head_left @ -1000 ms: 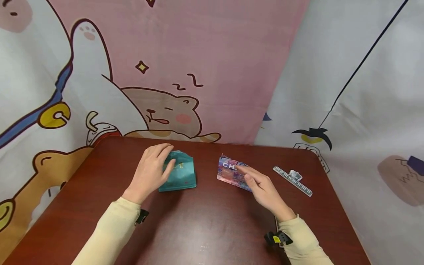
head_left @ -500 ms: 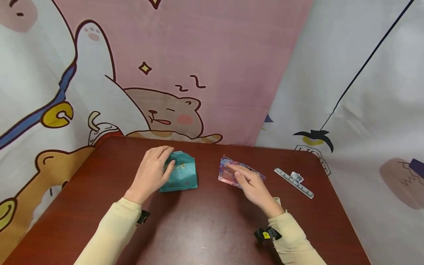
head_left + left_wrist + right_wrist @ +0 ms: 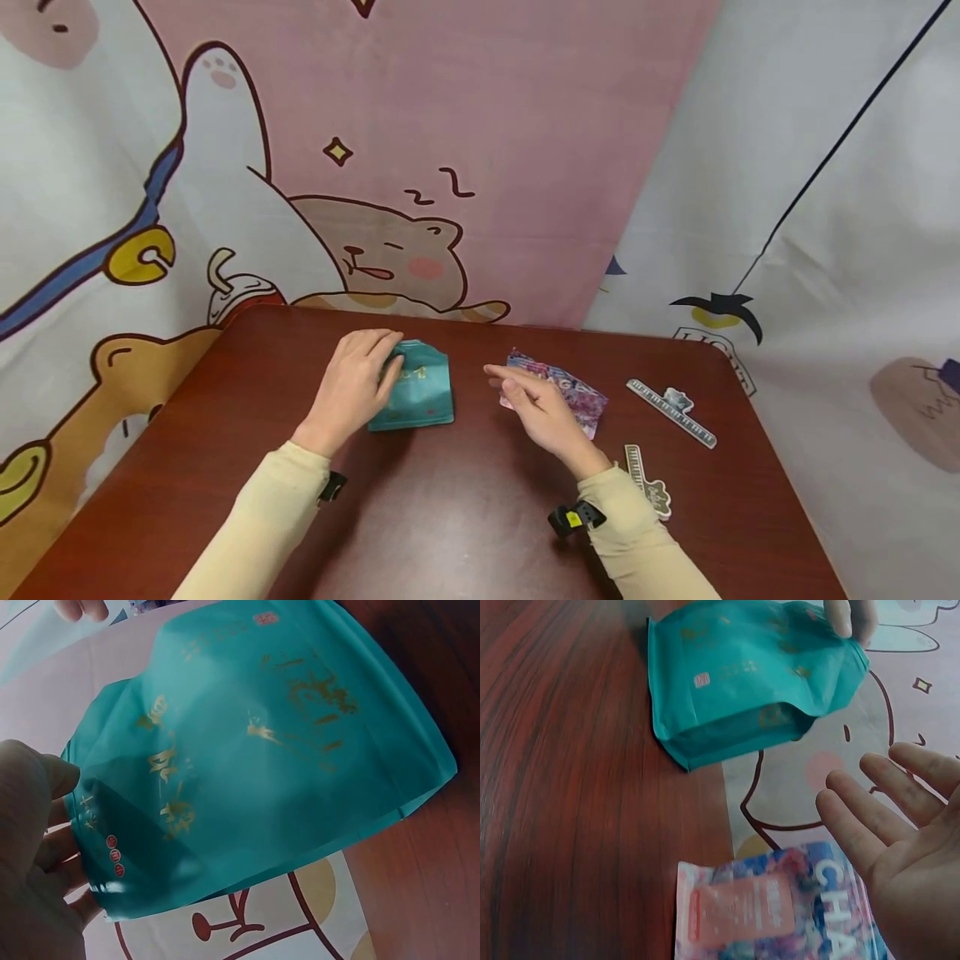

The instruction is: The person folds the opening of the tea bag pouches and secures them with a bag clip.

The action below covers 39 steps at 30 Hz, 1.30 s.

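Note:
A teal pouch (image 3: 422,396) with gold lettering stands upright on the table, left of centre. My left hand (image 3: 345,392) grips its upper left edge; in the left wrist view the thumb (image 3: 60,776) lies on the front and the other fingers go behind the edge. My right hand (image 3: 546,415) hovers between the pouch and a flat, colourful packet (image 3: 585,402) with white letters. Its fingers are extended, apart from both and holding nothing, as the right wrist view shows with the spread fingers (image 3: 870,814). In the head view this hand partly hides the packet.
Two long clips with piano-key patterns lie on the right: a clip with a pale figure (image 3: 672,412) farther back, and a clip with a greyish figure (image 3: 649,487) beside the right sleeve. The brown table (image 3: 450,517) ends at a cartoon-printed cloth (image 3: 525,167).
My right hand has moved left, off the colourful packet and towards the teal pouch, uncovering the nearer clip. The left hand keeps its place at the pouch. The head view has shifted slightly.

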Each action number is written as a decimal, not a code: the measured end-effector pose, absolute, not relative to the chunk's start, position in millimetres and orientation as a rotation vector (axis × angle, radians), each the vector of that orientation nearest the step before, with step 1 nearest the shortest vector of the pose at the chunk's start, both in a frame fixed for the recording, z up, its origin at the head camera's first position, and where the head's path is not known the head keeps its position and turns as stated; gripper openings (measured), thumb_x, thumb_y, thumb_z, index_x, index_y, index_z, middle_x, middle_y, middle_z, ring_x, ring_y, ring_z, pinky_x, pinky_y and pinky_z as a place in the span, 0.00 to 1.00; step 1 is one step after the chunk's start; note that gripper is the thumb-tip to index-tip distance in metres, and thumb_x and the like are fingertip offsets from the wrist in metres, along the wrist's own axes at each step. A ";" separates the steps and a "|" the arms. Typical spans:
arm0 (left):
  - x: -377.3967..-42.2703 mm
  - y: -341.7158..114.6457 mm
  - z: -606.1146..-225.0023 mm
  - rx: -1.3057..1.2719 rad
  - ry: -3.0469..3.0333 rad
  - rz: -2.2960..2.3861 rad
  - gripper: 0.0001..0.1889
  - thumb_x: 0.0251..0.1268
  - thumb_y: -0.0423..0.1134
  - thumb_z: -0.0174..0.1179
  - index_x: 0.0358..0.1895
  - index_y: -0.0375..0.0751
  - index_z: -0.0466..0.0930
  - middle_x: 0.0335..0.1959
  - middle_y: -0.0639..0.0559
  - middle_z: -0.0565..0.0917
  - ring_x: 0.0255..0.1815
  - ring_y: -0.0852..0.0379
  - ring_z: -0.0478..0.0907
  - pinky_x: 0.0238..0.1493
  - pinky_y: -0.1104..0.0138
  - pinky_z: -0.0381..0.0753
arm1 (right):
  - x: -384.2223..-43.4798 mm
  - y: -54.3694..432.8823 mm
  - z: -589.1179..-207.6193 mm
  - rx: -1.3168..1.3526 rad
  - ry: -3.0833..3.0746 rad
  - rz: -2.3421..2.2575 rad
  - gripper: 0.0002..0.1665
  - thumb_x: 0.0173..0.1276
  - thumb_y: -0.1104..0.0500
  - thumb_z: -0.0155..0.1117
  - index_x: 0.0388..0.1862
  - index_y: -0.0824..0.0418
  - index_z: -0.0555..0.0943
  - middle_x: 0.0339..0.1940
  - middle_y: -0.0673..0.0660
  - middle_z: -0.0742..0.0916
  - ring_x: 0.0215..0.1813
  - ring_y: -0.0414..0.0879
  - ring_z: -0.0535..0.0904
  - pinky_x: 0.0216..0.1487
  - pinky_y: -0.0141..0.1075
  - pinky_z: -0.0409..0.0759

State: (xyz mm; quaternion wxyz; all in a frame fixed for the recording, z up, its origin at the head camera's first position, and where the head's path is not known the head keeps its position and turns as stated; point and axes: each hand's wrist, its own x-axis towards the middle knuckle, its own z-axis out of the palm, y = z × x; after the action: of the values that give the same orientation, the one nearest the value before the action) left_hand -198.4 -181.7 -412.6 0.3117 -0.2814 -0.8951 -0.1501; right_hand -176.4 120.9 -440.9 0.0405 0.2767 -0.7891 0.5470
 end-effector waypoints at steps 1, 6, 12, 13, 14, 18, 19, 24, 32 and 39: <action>-198.9 -181.1 -413.0 -0.743 -2.361 -0.397 0.18 0.71 0.37 0.65 0.59 0.31 0.82 0.53 0.38 0.85 0.56 0.40 0.80 0.65 0.46 0.73 | -177.0 118.6 -440.8 0.850 -2.413 1.692 0.22 0.85 0.59 0.48 0.69 0.67 0.78 0.66 0.65 0.83 0.63 0.64 0.82 0.60 0.45 0.84; -201.3 -177.2 -415.6 -0.743 -2.357 -0.401 0.17 0.72 0.38 0.65 0.58 0.32 0.83 0.52 0.39 0.85 0.56 0.41 0.80 0.65 0.47 0.73 | -180.4 109.3 -444.4 0.856 -2.386 1.700 0.22 0.85 0.59 0.48 0.69 0.67 0.79 0.64 0.65 0.84 0.61 0.64 0.83 0.59 0.44 0.85; -199.9 -172.6 -420.9 -0.737 -2.339 -0.412 0.13 0.71 0.38 0.66 0.52 0.34 0.85 0.48 0.40 0.86 0.53 0.42 0.81 0.63 0.47 0.74 | -179.6 102.7 -450.0 0.831 -2.398 1.721 0.21 0.85 0.60 0.48 0.68 0.66 0.79 0.63 0.63 0.85 0.60 0.65 0.83 0.59 0.41 0.84; -199.7 -172.1 -421.7 -0.736 -2.337 -0.413 0.12 0.71 0.38 0.66 0.51 0.34 0.85 0.48 0.41 0.86 0.53 0.43 0.81 0.63 0.47 0.74 | -179.5 102.0 -450.9 0.823 -2.400 1.727 0.21 0.85 0.59 0.49 0.68 0.66 0.79 0.62 0.63 0.85 0.60 0.65 0.83 0.59 0.41 0.84; -199.9 -171.6 -422.2 -0.734 -2.333 -0.414 0.12 0.71 0.38 0.66 0.51 0.34 0.85 0.47 0.41 0.86 0.52 0.43 0.81 0.62 0.47 0.74 | -179.8 101.2 -452.1 0.815 -2.403 1.733 0.21 0.85 0.59 0.49 0.68 0.66 0.79 0.63 0.63 0.85 0.60 0.64 0.84 0.59 0.41 0.84; -201.8 -170.9 -422.7 -0.734 -2.313 -0.425 0.10 0.71 0.37 0.66 0.49 0.34 0.86 0.46 0.41 0.86 0.51 0.43 0.81 0.62 0.47 0.75 | -182.1 96.2 -452.7 0.794 -2.414 1.732 0.21 0.85 0.57 0.51 0.68 0.64 0.80 0.64 0.63 0.85 0.61 0.58 0.84 0.60 0.43 0.84; -202.6 -170.8 -422.8 -0.735 -2.307 -0.427 0.10 0.71 0.37 0.66 0.48 0.34 0.86 0.45 0.41 0.86 0.50 0.43 0.81 0.61 0.47 0.75 | -183.1 94.6 -452.8 0.793 -2.414 1.726 0.21 0.84 0.57 0.51 0.68 0.63 0.80 0.64 0.63 0.85 0.61 0.57 0.84 0.60 0.44 0.84; -206.5 -170.5 -423.5 -0.735 -2.293 -0.424 0.10 0.70 0.37 0.67 0.48 0.34 0.86 0.44 0.42 0.86 0.49 0.43 0.81 0.60 0.47 0.75 | -187.5 86.7 -452.6 0.778 -2.422 1.697 0.21 0.84 0.56 0.53 0.68 0.61 0.81 0.65 0.60 0.84 0.61 0.54 0.85 0.58 0.46 0.85; -210.3 -169.7 -424.9 -0.717 -2.275 -0.433 0.09 0.71 0.36 0.65 0.48 0.35 0.86 0.42 0.43 0.86 0.48 0.43 0.81 0.60 0.47 0.75 | -195.5 73.2 -452.8 0.727 -2.421 1.643 0.21 0.83 0.56 0.54 0.68 0.62 0.80 0.65 0.59 0.84 0.58 0.53 0.86 0.57 0.47 0.85; -211.0 -171.0 -425.1 -0.700 -2.271 -0.431 0.10 0.71 0.37 0.65 0.48 0.34 0.86 0.42 0.42 0.86 0.49 0.42 0.81 0.60 0.48 0.75 | -202.4 60.1 -449.3 0.742 -2.422 1.603 0.22 0.82 0.58 0.57 0.69 0.62 0.79 0.66 0.61 0.83 0.63 0.56 0.82 0.60 0.53 0.83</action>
State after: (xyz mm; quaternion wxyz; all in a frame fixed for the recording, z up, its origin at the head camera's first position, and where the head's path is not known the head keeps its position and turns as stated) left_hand -211.0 -171.0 -425.1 0.3554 -0.2709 -0.8789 -0.1668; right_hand -202.4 60.1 -449.3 0.0721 0.2468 -0.8059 0.5333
